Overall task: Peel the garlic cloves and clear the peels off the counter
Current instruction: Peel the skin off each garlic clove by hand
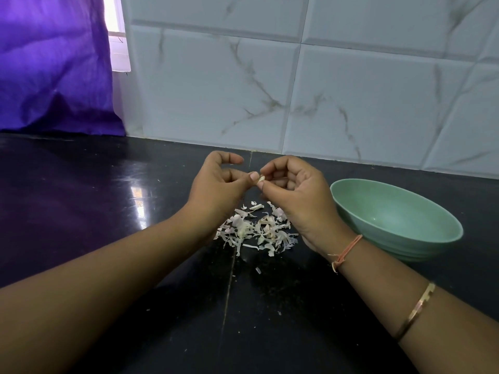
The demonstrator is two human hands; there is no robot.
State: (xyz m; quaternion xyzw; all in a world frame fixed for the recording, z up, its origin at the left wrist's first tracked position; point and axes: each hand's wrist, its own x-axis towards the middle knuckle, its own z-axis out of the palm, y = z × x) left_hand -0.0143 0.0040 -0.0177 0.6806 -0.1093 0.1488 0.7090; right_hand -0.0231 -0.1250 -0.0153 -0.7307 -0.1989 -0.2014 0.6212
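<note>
A small pale garlic clove is held above the black counter between both hands. My right hand pinches it with thumb and forefinger, its other fingers curled. My left hand touches the clove with its thumb tip; its fingers are curled, and whether they also hold the clove is hidden. Below the hands a loose pile of whitish garlic peels lies on the counter. A few stray peel bits lie nearer to me.
A green bowl stands on the counter just right of my right wrist; its visible inside looks empty. A tiled wall rises behind the counter. A purple curtain hangs at the far left.
</note>
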